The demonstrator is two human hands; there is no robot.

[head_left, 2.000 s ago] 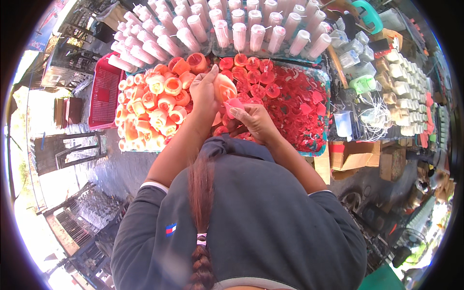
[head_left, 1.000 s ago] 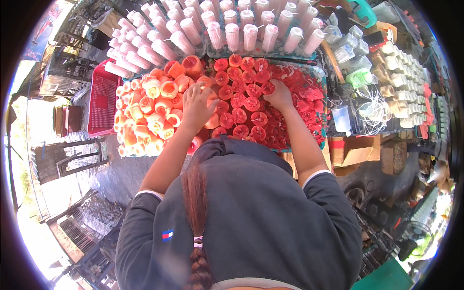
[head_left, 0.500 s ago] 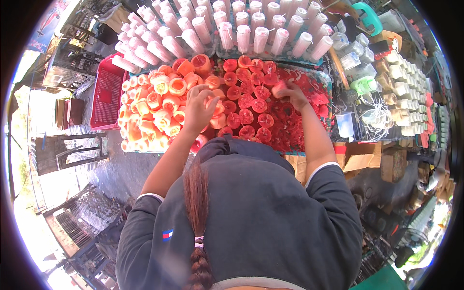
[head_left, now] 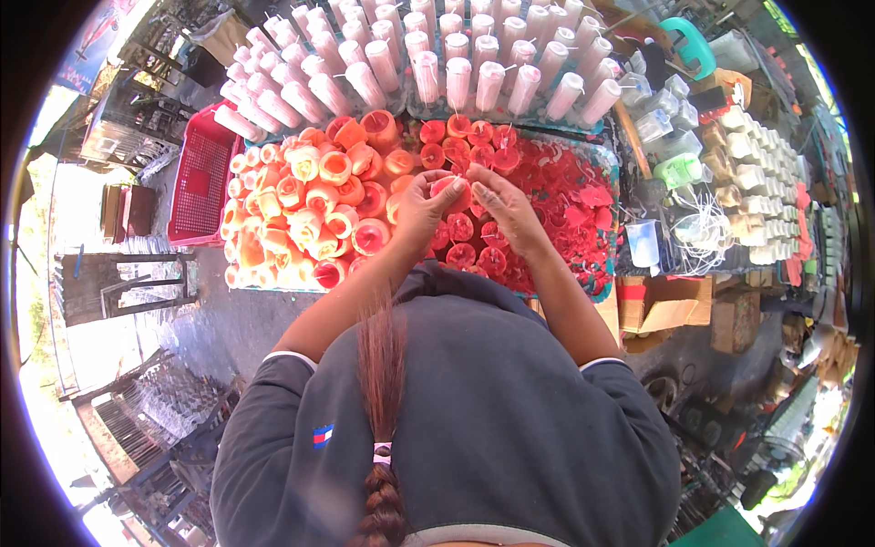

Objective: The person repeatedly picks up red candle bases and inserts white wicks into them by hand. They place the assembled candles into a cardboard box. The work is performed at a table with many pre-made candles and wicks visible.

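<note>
Over the middle of the table, my left hand (head_left: 421, 215) is closed around a small round red candle (head_left: 453, 195). My right hand (head_left: 510, 213) meets it from the other side, its thumb and fingertips pinched together at the candle's upper edge; what is between them is too small to make out. Below and behind both hands stand several red candles (head_left: 461, 254) with wicks showing on top. Left of my hands lies a heap of hollow orange-red wax cups (head_left: 320, 196), some petal-edged like roses. Red wax scraps (head_left: 565, 208) cover the tray to the right.
Rows of tall pale-pink candles (head_left: 488, 84) fill trays at the back. A red plastic crate (head_left: 202, 179) stands at the left. At the right are a bundle of white wick string (head_left: 700, 239), clear plastic cups (head_left: 654, 124), stacked pale blocks (head_left: 761, 182) and an open cardboard box (head_left: 676, 305).
My right hand has brought a red piece from the scraps side toward the middle. My left hand has moved right, off the orange cups, and now grips the red candle.
</note>
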